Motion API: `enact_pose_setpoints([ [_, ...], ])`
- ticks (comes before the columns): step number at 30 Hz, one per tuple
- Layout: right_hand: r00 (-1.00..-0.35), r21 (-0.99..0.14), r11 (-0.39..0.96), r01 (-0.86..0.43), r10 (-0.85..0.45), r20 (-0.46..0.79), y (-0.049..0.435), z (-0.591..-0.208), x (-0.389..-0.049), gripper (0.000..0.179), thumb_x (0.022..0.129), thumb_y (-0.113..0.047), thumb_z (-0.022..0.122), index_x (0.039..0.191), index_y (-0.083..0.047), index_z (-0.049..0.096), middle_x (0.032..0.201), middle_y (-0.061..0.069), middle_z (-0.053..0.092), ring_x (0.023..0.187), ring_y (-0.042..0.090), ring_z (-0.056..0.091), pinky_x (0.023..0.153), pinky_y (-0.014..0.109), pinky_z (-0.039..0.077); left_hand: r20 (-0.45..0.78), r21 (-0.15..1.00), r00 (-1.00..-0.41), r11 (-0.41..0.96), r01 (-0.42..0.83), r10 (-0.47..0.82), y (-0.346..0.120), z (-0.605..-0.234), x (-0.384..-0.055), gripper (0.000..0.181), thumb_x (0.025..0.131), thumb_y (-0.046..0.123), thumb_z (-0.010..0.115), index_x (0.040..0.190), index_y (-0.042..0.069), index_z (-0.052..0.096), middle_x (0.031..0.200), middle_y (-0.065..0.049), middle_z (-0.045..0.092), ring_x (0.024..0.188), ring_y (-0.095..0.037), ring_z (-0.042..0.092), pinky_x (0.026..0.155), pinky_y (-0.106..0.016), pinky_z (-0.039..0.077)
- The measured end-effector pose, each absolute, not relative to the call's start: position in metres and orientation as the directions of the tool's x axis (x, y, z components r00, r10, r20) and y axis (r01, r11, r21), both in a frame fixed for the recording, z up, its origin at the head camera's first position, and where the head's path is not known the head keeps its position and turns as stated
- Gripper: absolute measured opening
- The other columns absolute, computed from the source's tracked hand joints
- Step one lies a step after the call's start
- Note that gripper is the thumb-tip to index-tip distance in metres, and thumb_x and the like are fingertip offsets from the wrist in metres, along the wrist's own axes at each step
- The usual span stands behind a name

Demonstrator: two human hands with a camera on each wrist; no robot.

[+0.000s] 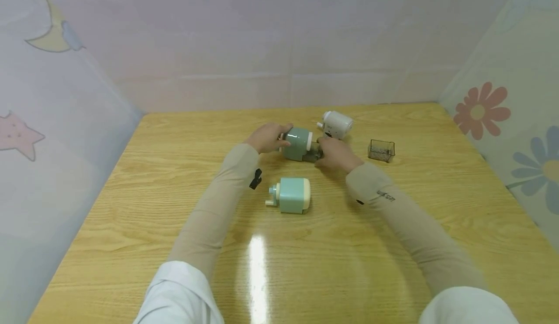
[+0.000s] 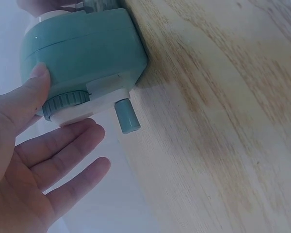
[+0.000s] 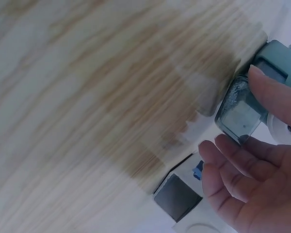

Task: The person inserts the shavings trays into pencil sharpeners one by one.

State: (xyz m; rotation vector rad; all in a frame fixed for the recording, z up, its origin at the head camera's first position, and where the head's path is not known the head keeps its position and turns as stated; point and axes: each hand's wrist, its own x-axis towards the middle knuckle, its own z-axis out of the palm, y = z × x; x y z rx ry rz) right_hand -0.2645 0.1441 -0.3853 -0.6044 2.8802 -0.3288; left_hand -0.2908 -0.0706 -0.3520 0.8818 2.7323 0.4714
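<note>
A dark green crank pencil sharpener (image 1: 296,144) lies on its side on the table. My left hand (image 1: 267,138) grips its crank end, the thumb pressed on the green body (image 2: 82,48) in the left wrist view; the other fingers are spread near the crank (image 2: 127,116). At the other end, a clear smoky shavings drawer (image 3: 240,119) sticks partly out of the body. My right hand (image 1: 337,154) pinches this drawer between thumb and fingers. Shavings cling inside it. Just behind the right hand is a white pencil sharpener (image 1: 339,124), also on its side.
Nearer to me lies a turquoise and cream pencil sharpener (image 1: 291,195), its crank pointing left. To the right stands a loose clear drawer (image 1: 381,150) with shavings in it. Painted walls enclose the wooden table (image 1: 332,266) at the back and sides.
</note>
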Motion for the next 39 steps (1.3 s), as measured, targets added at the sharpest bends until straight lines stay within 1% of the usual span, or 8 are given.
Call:
enact_pose_setpoints([
  [4, -0.900, -0.282, 0.887, -0.367, -0.415, -0.134, 0.142, -0.386, -0.265, 0.066, 0.076, -0.021, 0.075, 0.126, 0.009, 0.043, 0.119, 0.024, 0.053, 0.104, 0.035, 0.053, 0.088, 0.046, 0.044, -0.124, 0.375, -0.795, 0.770, 0.516, 0.593, -0.071, -0.352, -0.290, 0.065, 0.089, 0.026, 0.058, 0.143, 0.010, 0.026, 0.115, -0.012, 0.060, 0.084, -0.017, 0.058, 0.083, -0.029, 0.046],
  [9, -0.909, -0.343, 0.881, -0.325, -0.391, -0.145, 0.144, -0.385, -0.266, 0.074, 0.075, -0.020, 0.076, 0.132, 0.008, 0.037, 0.127, 0.025, 0.047, 0.112, 0.037, 0.048, 0.094, 0.048, 0.039, -0.120, 0.376, -0.798, 0.771, 0.514, 0.590, -0.071, -0.353, -0.291, 0.065, 0.089, 0.027, 0.057, 0.143, 0.010, 0.025, 0.124, -0.012, 0.055, 0.087, -0.017, 0.058, 0.088, -0.030, 0.045],
  [13, -0.914, -0.405, 0.872, -0.276, -0.368, -0.171, 0.147, -0.381, -0.265, 0.076, 0.073, -0.020, 0.077, 0.131, 0.009, 0.036, 0.121, 0.026, 0.050, 0.108, 0.039, 0.049, 0.091, 0.049, 0.041, -0.115, 0.375, -0.799, 0.771, 0.515, 0.590, -0.072, -0.355, -0.293, 0.065, 0.089, 0.027, 0.057, 0.143, 0.010, 0.026, 0.120, -0.011, 0.057, 0.083, -0.016, 0.058, 0.084, -0.030, 0.046],
  [17, -0.907, -0.457, 0.851, -0.259, -0.377, -0.188, 0.151, -0.377, -0.266, 0.069, 0.076, -0.020, 0.075, 0.128, 0.009, 0.040, 0.115, 0.025, 0.053, 0.104, 0.039, 0.051, 0.087, 0.048, 0.044, -0.112, 0.368, -0.799, 0.771, 0.519, 0.591, -0.072, -0.355, -0.293, 0.065, 0.089, 0.027, 0.057, 0.143, 0.011, 0.026, 0.118, -0.011, 0.058, 0.084, -0.016, 0.058, 0.082, -0.029, 0.046],
  [22, -0.898, -0.465, 0.839, -0.283, -0.402, -0.179, 0.154, -0.378, -0.269, 0.060, 0.078, -0.019, 0.073, 0.124, 0.009, 0.044, 0.114, 0.025, 0.053, 0.104, 0.038, 0.050, 0.087, 0.047, 0.043, -0.109, 0.372, -0.798, 0.769, 0.520, 0.593, -0.072, -0.355, -0.292, 0.064, 0.089, 0.027, 0.057, 0.143, 0.011, 0.027, 0.119, -0.011, 0.058, 0.083, -0.016, 0.058, 0.082, -0.029, 0.046],
  [33, -0.889, -0.489, 0.822, -0.291, -0.421, -0.179, 0.150, -0.378, -0.273, 0.060, 0.080, -0.018, 0.071, 0.125, 0.009, 0.043, 0.114, 0.025, 0.054, 0.104, 0.038, 0.051, 0.090, 0.047, 0.043, -0.106, 0.391, -0.797, 0.762, 0.517, 0.595, -0.072, -0.354, -0.291, 0.064, 0.089, 0.026, 0.058, 0.143, 0.010, 0.026, 0.115, -0.011, 0.059, 0.078, -0.016, 0.057, 0.082, -0.028, 0.046],
  [36, -0.887, -0.500, 0.818, -0.284, -0.422, -0.188, 0.150, -0.379, -0.274, 0.061, 0.079, -0.019, 0.072, 0.125, 0.009, 0.043, 0.114, 0.025, 0.054, 0.104, 0.037, 0.051, 0.090, 0.046, 0.043, -0.103, 0.387, -0.792, 0.758, 0.525, 0.601, -0.072, -0.354, -0.291, 0.064, 0.089, 0.025, 0.058, 0.143, 0.009, 0.027, 0.114, -0.011, 0.060, 0.079, -0.016, 0.057, 0.081, -0.027, 0.046],
  [39, -0.885, -0.505, 0.815, -0.283, -0.425, -0.190, 0.149, -0.379, -0.274, 0.062, 0.079, -0.019, 0.072, 0.126, 0.009, 0.042, 0.114, 0.025, 0.053, 0.104, 0.037, 0.051, 0.090, 0.046, 0.043, -0.099, 0.378, -0.792, 0.758, 0.531, 0.603, -0.072, -0.353, -0.291, 0.064, 0.089, 0.026, 0.058, 0.143, 0.009, 0.027, 0.116, -0.011, 0.059, 0.082, -0.015, 0.057, 0.082, -0.027, 0.046],
])
